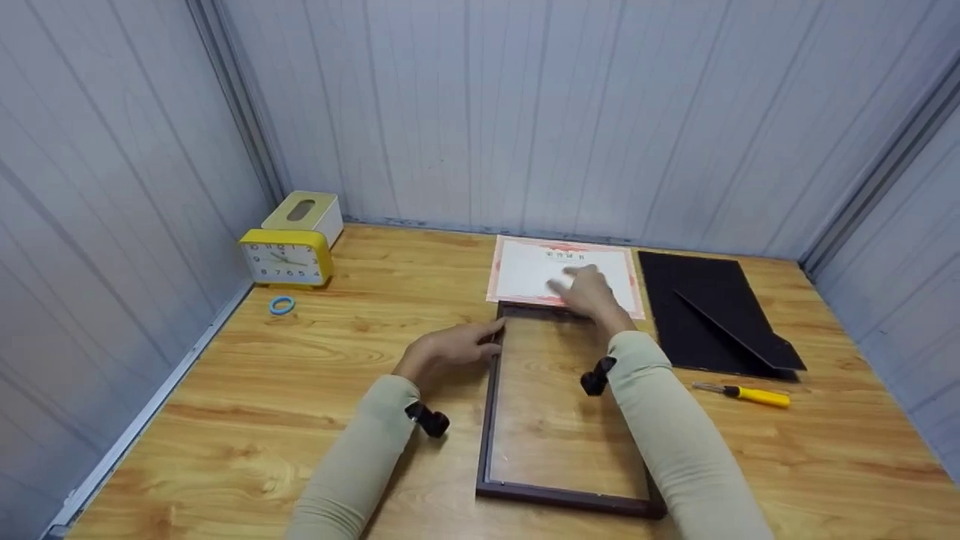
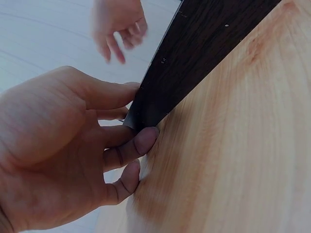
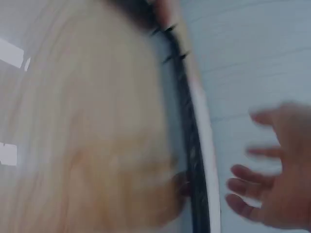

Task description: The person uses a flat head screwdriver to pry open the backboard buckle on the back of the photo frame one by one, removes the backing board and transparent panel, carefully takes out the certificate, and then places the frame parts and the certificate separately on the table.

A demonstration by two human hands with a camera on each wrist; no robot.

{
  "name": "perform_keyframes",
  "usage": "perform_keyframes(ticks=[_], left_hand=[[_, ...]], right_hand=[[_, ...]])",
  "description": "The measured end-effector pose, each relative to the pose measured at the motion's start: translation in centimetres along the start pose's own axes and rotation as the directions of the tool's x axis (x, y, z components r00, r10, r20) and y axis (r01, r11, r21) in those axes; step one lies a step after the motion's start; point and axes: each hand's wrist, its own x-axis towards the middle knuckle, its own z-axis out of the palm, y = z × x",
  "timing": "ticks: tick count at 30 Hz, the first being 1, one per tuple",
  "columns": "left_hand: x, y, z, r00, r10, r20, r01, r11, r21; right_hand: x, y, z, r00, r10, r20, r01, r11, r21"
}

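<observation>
A dark brown picture frame (image 1: 570, 502) lies on the wooden table, and the tabletop shows through its clear pane (image 1: 555, 420). My left hand (image 1: 454, 345) grips the frame's far left corner; in the left wrist view the thumb lies along the upper edge of the dark side (image 2: 180, 58), with fingertips at its end and lower edge. Over the certificate (image 1: 525, 270), just past the frame's far edge, my right hand (image 1: 590, 291) hovers with fingers spread and nothing held. It is blurred in the right wrist view.
To the right lie a black backing board (image 1: 675, 337) with its stand flap (image 1: 739, 330) raised and a yellow-handled screwdriver (image 1: 761, 397). A yellow clock (image 1: 285, 259), a tissue box (image 1: 330, 221) and a blue ring (image 1: 282, 305) are at the left. Panel walls border the table.
</observation>
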Motion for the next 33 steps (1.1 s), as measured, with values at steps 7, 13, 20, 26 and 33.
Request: perform_keyframes(ticks=[7, 13, 20, 26, 33], left_hand=[[-0.1, -0.2, 0.0, 1.000, 0.011, 0.005, -0.011, 0.999, 0.032], [0.0, -0.1, -0.1, 1.000, 0.021, 0.002, -0.021, 1.000, 0.022], [-0.1, -0.1, -0.1, 0.999, 0.046, 0.013, -0.046, 0.999, 0.020], [-0.1, -0.1, 0.0, 0.998, 0.053, 0.021, -0.053, 0.999, -0.006], [0.0, -0.2, -0.3, 0.997, 0.078, 0.003, -0.078, 0.997, -0.023]], right_hand=[[-0.7, 1.7, 1.4, 0.938, -0.083, 0.338, 0.186, 0.940, -0.286], [-0.9, 1.6, 0.6, 0.936, -0.073, 0.343, 0.174, 0.946, -0.273], [-1.3, 1.4, 0.6, 0.936, -0.090, 0.342, 0.176, 0.957, -0.230], [-1.3, 1.6, 0.6, 0.932, -0.112, 0.344, 0.188, 0.962, -0.196], [-0.9, 2.1, -0.7, 0.940, -0.252, 0.231, 0.290, 0.946, -0.148]])
